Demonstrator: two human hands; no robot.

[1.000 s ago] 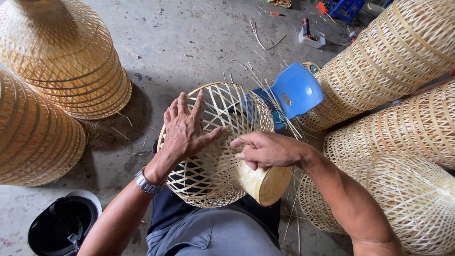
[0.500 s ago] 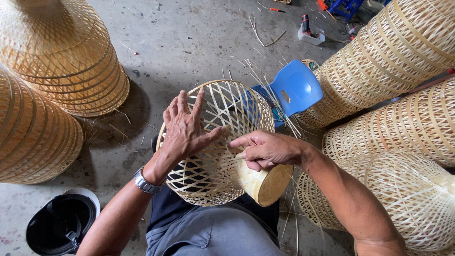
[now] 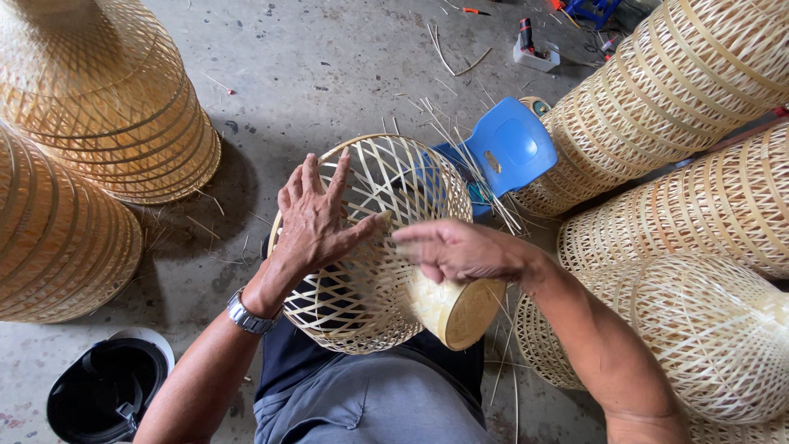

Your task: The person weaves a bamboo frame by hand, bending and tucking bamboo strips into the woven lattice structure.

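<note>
My left hand [image 3: 316,222] lies flat, fingers spread, on the open-weave bamboo basket [image 3: 370,247] in my lap. My right hand [image 3: 460,251], at three o'clock, hovers loosely curled, empty. A hard press could crack a thin strip.

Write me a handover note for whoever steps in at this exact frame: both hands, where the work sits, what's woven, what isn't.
Left hand: flat, fingers spread, pressed on the round open-weave bamboo basket on the lap.
Right hand: over the basket's side, motion-blurred; grip unclear.
A pale cylindrical wooden form sticks out of the basket's near end.
Done: lattice body woven.
Left: loose strip ends project at the far rim.
</note>
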